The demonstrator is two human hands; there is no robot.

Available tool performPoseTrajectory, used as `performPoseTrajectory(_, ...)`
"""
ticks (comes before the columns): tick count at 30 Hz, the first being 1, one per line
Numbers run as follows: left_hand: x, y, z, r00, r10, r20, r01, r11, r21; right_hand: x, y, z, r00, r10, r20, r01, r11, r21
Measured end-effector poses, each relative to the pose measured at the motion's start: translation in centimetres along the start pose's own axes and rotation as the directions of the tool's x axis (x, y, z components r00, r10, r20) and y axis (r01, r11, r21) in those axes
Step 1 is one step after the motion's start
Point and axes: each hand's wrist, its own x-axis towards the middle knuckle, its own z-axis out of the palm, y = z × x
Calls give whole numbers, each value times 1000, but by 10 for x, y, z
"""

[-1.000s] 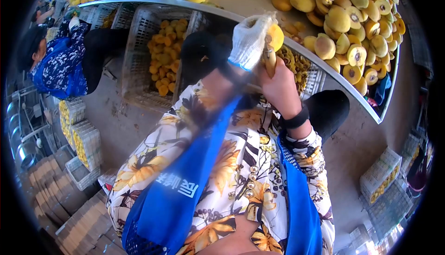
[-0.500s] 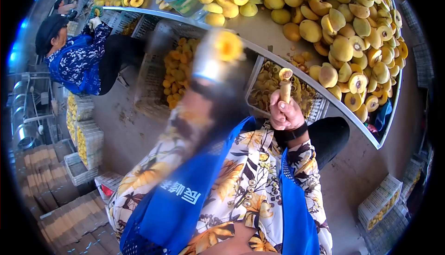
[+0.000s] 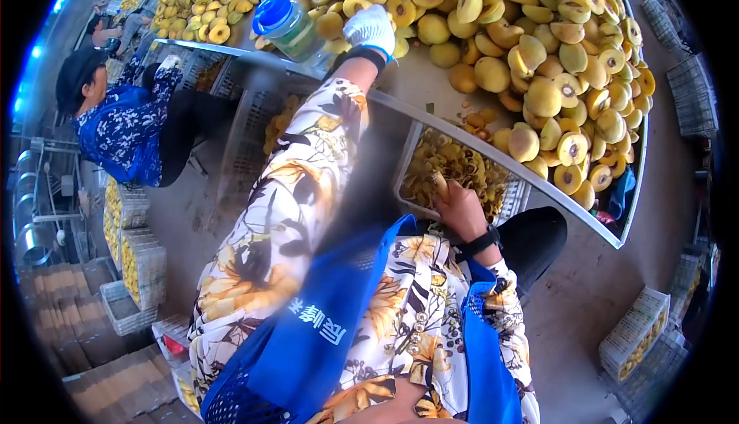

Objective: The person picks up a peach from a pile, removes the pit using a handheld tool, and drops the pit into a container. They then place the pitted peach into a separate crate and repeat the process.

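My left hand (image 3: 371, 33), in a white knitted glove, reaches over the table onto the edge of a pile of halved yellow peaches (image 3: 543, 97), close to a clear jar with a blue lid (image 3: 286, 27). Its fingers point down and away, so what they touch is hidden. My bare right hand (image 3: 466, 212) is closed round a tool with a wooden handle (image 3: 441, 185); only a short end of it shows. That hand is over a crate of peach scraps (image 3: 431, 162), below the table's metal edge (image 3: 493, 149).
Left of my left arm, a crate (image 3: 242, 143) holds orange peach pieces. A co-worker (image 3: 127, 124) in a blue apron sits at the left. Stacked crates of fruit (image 3: 142, 262) stand on the floor at left, another crate (image 3: 635, 335) at lower right.
My left hand has moved up and away from above the crates, where it held an orange peach half, to the pile. My right hand has lowered and turned with the tool.
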Motion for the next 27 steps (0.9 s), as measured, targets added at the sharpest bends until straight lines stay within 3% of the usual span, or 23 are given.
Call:
performPoseTrajectory(1, 2, -1, 11, 999, -14, -50, 13, 1000, -6, 1, 7, 3, 998, 53, -19, -53, 998, -25)
performPoseTrajectory(2, -6, 1, -4, 997, 68, -27, -69, 997, -44, 0, 4, -1, 994, 20, -107, -17, 999, 34)
performPoseTrajectory(5, -32, 9, -42, 998, 9, 60, 5, 974, -228, 15, -15, -9, 949, -10, -314, 50, 992, 117)
performPoseTrajectory(7, -61, 10, -57, 997, 69, 37, -42, 871, -489, 23, -42, -22, 894, -21, -448, 97, 984, 148)
performPoseTrajectory(8, -82, 19, -83, 975, 125, 183, 10, 800, -600, 32, -42, -20, 871, -69, -487, 198, 956, 219)
performPoseTrajectory(9, -100, 20, -76, 948, 164, 273, 143, 548, -824, 42, -40, -19, 841, -111, -530, 298, 912, 282)
performPoseTrajectory(10, -123, 35, -100, 939, 160, 305, 203, 458, -865, 50, -40, -17, 805, -147, -575, 398, 853, 338)
performPoseTrajectory(11, -140, 38, -97, 931, 258, 259, 222, 164, -961, 52, -43, -16, 787, -133, -603, 425, 825, 372)
performPoseTrajectory(13, -166, 43, -97, 914, 274, 299, 356, -190, -915, 52, -54, -15, 751, -100, -653, 480, 762, 435)
performPoseTrajectory(14, -174, 48, -97, 900, 243, 362, 429, -343, -835, 51, -59, -14, 840, 15, -543, 414, 628, 659)
performPoseTrajectory(16, -186, 45, -76, 974, 160, 164, 168, -12, -986, 48, -55, -10, 830, -24, -557, 263, 898, 353)
performPoseTrajectory(17, -188, 44, -62, 924, 188, 332, 377, -322, -868, 47, -53, -10, 827, -49, -559, 169, 972, 165)
performPoseTrajectory(18, -189, 45, -55, 846, 211, 490, 508, -597, -621, 39, -62, -17, 847, 2, -532, 155, 955, 251)
performPoseTrajectory(20, -195, 47, -44, 961, 86, 265, 278, -332, -901, 29, -60, -22, 881, 9, -474, 69, 987, 147)
performPoseTrajectory(22, -198, 52, -52, 977, 16, 214, 211, -241, -947, 18, -62, -26, 905, 30, -424, 12, 995, 96)
performPoseTrajectory(24, -190, 62, -75, 926, -46, 375, 331, -382, -863, 16, -57, -23, 925, 39, -378, -12, 997, 76)
performPoseTrajectory(27, -191, 62, -72, 956, -18, 293, 272, -326, -906, 17, -55, -20, 930, 9, -368, 9, 999, 46)
